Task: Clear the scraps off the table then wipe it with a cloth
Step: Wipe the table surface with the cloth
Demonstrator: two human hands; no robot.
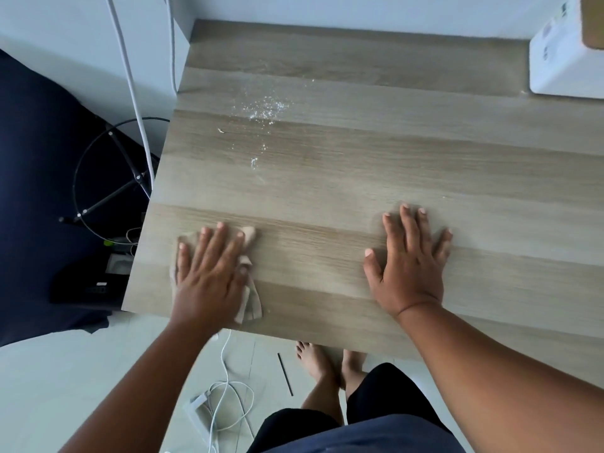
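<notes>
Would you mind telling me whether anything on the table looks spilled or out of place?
Yes: a scatter of white crumbs lies on the table, far from the cloth under the left hand. A small scrap sits beside it.

Matt wood-grain table point(359, 158), soft beige cloth point(251, 295), glossy white plastic box point(565, 60)
</notes>
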